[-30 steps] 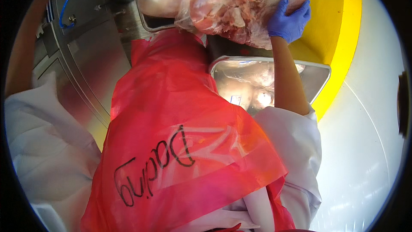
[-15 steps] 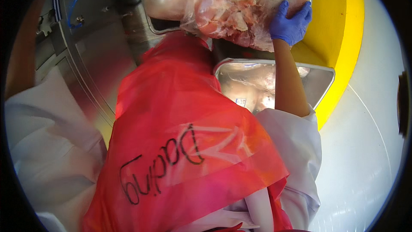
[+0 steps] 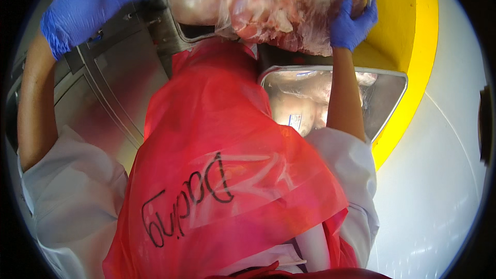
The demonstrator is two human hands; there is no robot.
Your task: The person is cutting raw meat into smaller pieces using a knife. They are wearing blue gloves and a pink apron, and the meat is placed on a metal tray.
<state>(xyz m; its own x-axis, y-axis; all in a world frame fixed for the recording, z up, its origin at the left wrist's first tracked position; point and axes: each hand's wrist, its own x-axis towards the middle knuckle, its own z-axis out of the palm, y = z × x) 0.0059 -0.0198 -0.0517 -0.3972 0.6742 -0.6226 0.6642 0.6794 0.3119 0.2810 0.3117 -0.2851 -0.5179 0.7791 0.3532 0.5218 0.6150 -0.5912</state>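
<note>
A large raw cut of meat (image 3: pixel 281 18), pink-red with pale outer skin, lies across a metal tray (image 3: pixel 182 32) at the top of the view. Clear film clings to part of it. My right hand (image 3: pixel 353 27), in a blue glove, grips the meat's right end, thumb apart from the fingers. At the upper left my left hand (image 3: pixel 95 2), also gloved in blue, reaches over to the meat's left end. Its fingertips are smeared by motion beside a dark blurred patch, so whether they hold anything is unclear.
A second metal tray (image 3: pixel 385 93) below my right forearm holds pieces in clear film with small labels. A yellow curved wall (image 3: pixel 421 46) borders the trays on the right. Steel panels (image 3: pixel 119 72) stand at left. My red apron (image 3: pixel 227 139) hangs close to the trays.
My left hand has come into view at the upper left, reaching toward the meat. My right hand stays at the meat's right end, and the meat has shifted slightly.
</note>
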